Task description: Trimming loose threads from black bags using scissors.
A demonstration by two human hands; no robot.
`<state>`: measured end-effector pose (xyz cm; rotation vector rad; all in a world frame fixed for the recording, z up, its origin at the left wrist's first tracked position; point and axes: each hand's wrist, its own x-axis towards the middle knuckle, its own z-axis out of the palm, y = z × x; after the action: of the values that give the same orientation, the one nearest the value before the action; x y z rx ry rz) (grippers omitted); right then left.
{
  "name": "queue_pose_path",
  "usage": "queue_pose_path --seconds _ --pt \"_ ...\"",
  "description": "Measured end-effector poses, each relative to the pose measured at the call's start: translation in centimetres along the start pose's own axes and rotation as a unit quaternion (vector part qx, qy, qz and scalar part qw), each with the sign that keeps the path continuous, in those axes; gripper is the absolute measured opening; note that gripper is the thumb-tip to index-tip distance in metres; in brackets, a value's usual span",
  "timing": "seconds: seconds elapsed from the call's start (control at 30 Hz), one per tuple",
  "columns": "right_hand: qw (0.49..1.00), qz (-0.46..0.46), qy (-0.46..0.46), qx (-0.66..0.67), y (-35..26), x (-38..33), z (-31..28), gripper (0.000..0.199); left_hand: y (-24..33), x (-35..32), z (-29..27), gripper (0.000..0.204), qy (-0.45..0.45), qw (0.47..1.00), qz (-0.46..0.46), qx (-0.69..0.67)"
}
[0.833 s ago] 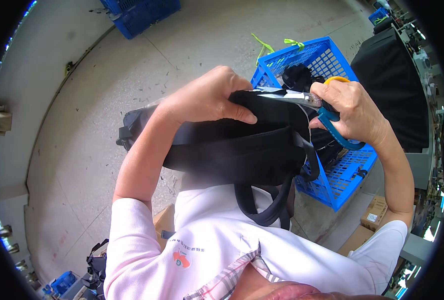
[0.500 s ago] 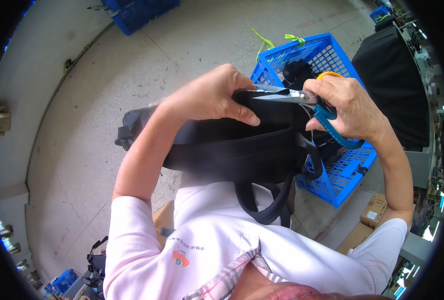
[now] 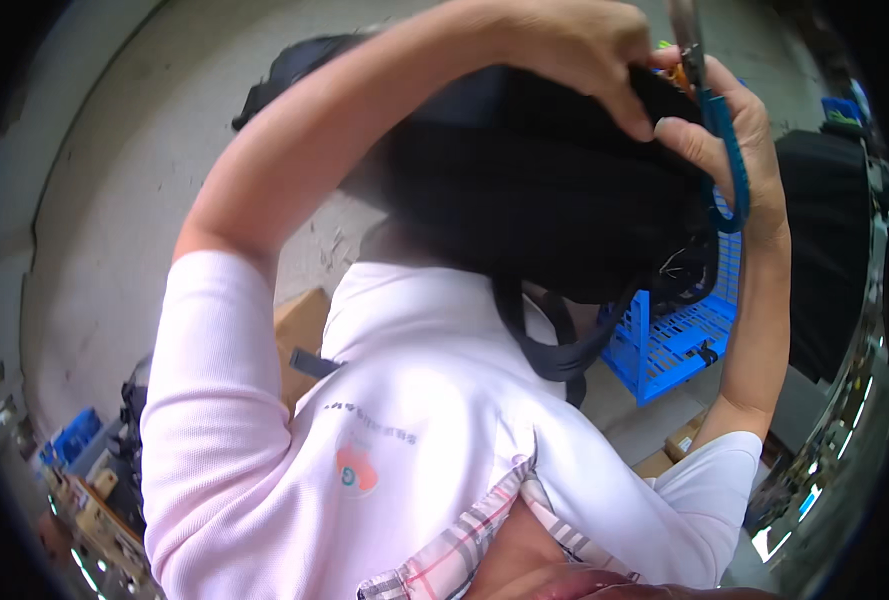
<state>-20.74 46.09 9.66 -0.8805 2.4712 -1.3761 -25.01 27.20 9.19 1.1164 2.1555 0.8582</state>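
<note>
A black fabric bag [image 3: 544, 190] with dangling straps lies across my lap. My left hand [image 3: 589, 55] pinches its far edge between thumb and fingers. Close by on the right, my right hand [image 3: 739, 125] keeps hold of scissors [image 3: 719, 125] with a teal and an orange handle loop, their metal blades pointing up and cut off by the picture's top. The right thumb and fingers also come up against the bag's edge, near my left thumb. Motion blur hides fine detail of the seam there.
A blue plastic crate [image 3: 654, 365], holding dark items, stands on the floor to the right, partly behind the bag. Beyond it is a large black-covered block [image 3: 824, 240]. Cardboard boxes [image 3: 299, 335] sit beside me, and a blue bin [image 3: 72, 437] is at lower left.
Both hands have moved farther away and to the right with the bag's edge. The scissors have swung from pointing left across the bag to pointing up, away from the fabric.
</note>
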Motion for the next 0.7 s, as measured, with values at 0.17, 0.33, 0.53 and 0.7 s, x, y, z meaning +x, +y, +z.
queue_pose_path --seconds 0.17,0.33,0.53,0.7 --pt "0.99 0.068 0.101 -0.066 2.7 -0.7 -0.7 0.042 -4.9 -8.0 -1.4 0.073 0.219 0.97 -0.099 -0.041" --pt "0.983 0.053 0.174 0.01 5.8 -3.6 -2.9 0.045 -13.6 -12.1 3.8 0.087 0.316 0.883 -0.183 -0.296" --pt "0.964 0.066 0.255 0.022 3.9 -4.6 -0.7 0.039 -15.9 -10.3 9.5 0.037 0.39 0.762 -0.167 -0.489" --pt "0.917 0.022 0.397 0.017 2.1 -6.6 0.4 0.036 -12.6 -10.8 1.0 0.016 0.508 0.752 0.025 -0.419"
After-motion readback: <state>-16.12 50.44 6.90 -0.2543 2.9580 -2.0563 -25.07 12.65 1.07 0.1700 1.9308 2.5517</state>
